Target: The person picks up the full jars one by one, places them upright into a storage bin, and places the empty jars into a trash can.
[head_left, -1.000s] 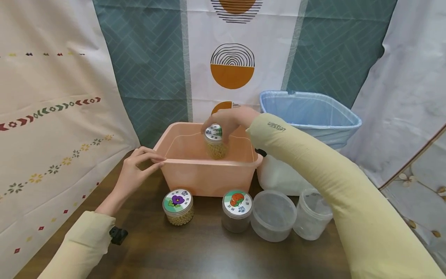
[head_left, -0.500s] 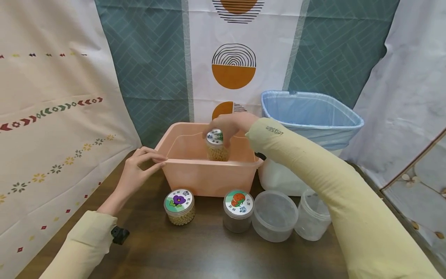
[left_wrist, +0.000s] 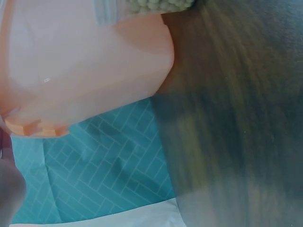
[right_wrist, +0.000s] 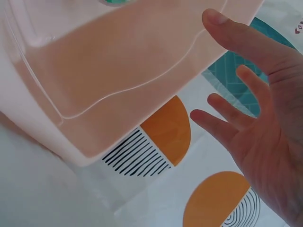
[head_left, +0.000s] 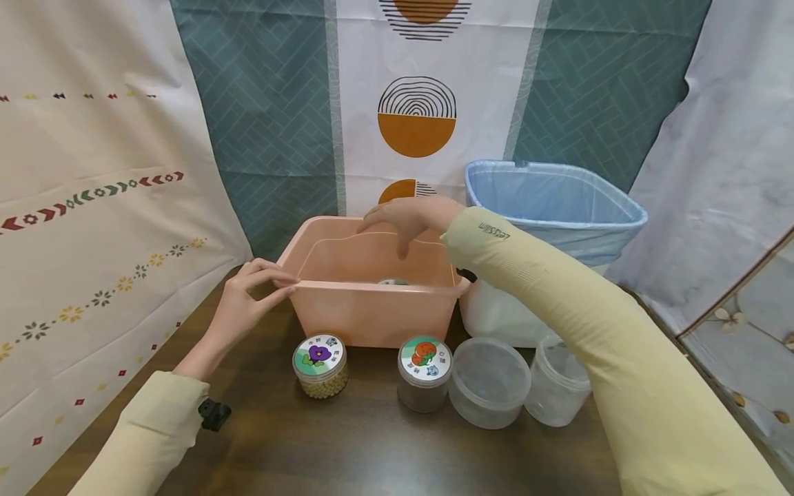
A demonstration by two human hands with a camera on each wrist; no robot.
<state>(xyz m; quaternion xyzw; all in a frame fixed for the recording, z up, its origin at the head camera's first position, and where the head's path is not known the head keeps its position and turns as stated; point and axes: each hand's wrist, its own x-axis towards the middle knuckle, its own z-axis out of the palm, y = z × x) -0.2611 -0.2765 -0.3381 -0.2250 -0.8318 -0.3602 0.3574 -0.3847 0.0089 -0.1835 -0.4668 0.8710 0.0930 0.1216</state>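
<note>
My left hand (head_left: 245, 296) holds the left front corner of a pink plastic tub (head_left: 372, 313), fingers over the rim and thumb just below. In the left wrist view only part of this hand (left_wrist: 9, 189) shows at the left edge. Above the tub, my right hand (head_left: 406, 219) is held with its fingers spread and nothing in them; the right wrist view shows its palm (right_wrist: 270, 142) bare. Inside the tub stands a jar, of which just a sliver of lid (head_left: 393, 282) peeks over the front wall; the rest is hidden.
In front of the tub stand a jar with a purple-flower lid (head_left: 320, 365), one with a red-fruit lid (head_left: 424, 375), and two lidless clear containers, a wide one (head_left: 490, 386) and a taller one (head_left: 557, 386). A bin with a blue liner (head_left: 552, 196) is at the right rear.
My right hand has lowered the jar of yellowish pieces into the tub and let go, then risen with fingers spread. The left hand has stayed at the rim.
</note>
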